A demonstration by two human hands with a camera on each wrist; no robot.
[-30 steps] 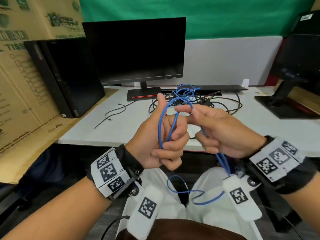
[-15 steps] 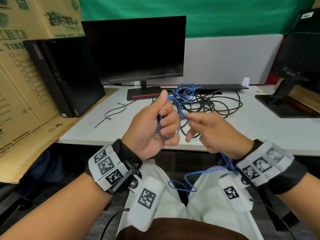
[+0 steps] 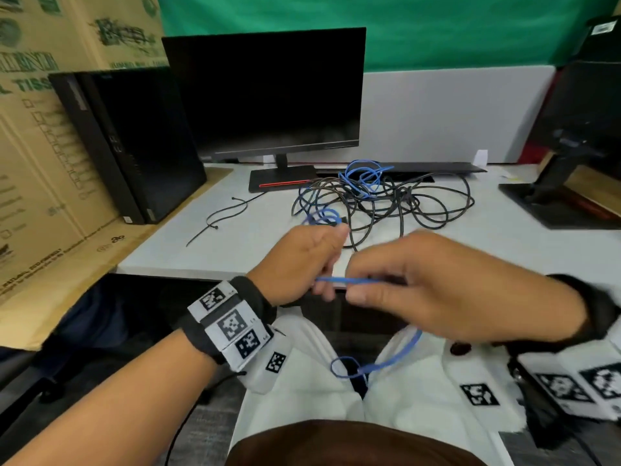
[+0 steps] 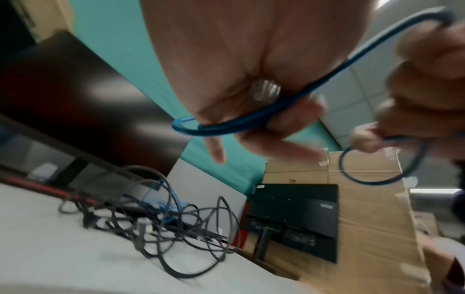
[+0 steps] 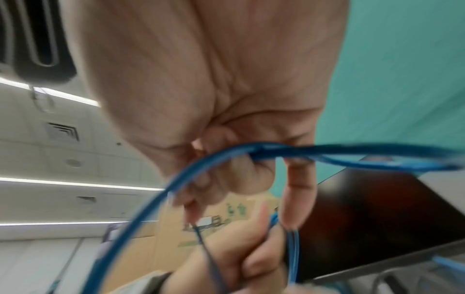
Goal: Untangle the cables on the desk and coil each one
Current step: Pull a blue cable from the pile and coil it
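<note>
A thin blue cable (image 3: 346,280) runs between my two hands above the desk's front edge. My left hand (image 3: 307,260) grips small loops of it, and a loop (image 3: 322,215) sticks out beyond the knuckles. In the left wrist view the blue cable (image 4: 251,121) crosses the curled fingers. My right hand (image 3: 416,287) pinches the strand; the right wrist view shows the blue cable (image 5: 276,153) held under its fingers. A slack length (image 3: 379,363) hangs to my lap. On the desk a tangle of black cables (image 3: 396,203) lies mixed with more blue cable (image 3: 364,173).
A dark monitor (image 3: 268,95) stands behind the tangle on the white desk (image 3: 201,250). A black computer tower (image 3: 134,142) and cardboard boxes (image 3: 37,163) are at the left. A loose cable tie (image 3: 221,220) lies left of the tangle. Another monitor stand (image 3: 557,196) is at the right.
Both hands have dropped toward the desk's front edge. The left hand turned knuckles-up with the loops in it, and the right hand drew the strand out sideways, nearer the camera.
</note>
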